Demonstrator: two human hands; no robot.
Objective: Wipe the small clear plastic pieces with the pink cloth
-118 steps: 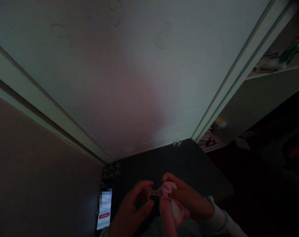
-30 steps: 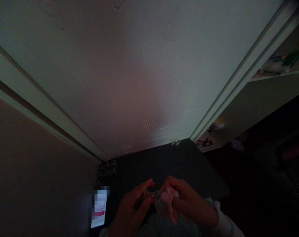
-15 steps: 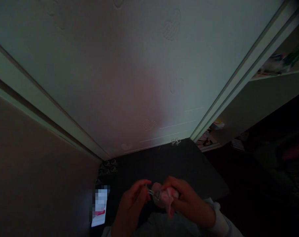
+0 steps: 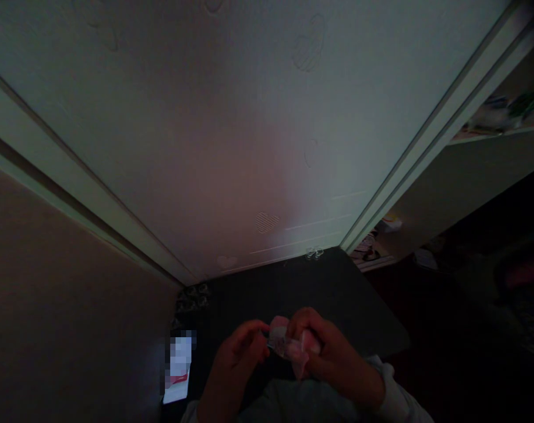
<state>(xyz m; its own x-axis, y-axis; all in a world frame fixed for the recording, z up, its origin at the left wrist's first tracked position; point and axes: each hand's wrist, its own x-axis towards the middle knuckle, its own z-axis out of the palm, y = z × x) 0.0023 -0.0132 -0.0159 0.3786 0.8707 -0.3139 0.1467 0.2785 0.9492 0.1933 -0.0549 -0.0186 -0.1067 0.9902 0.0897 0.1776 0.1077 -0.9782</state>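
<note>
L hand grips one end of sm. clear pc., R hand holds pink cloth agst. it, nr. dk. tbl. w/ lit screen at L & clear items by heart-patterned wall.

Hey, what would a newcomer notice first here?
Likely the bright, lit screen at lower left. Next, the pink cloth in the right hand at bottom centre, against a small clear object that the left hand holds. Above, a striped heart marks the pale panel.

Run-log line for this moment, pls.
left hand: pinching clear object | right hand: gripping pink cloth against it | nearby: lit screen, dark table
</note>
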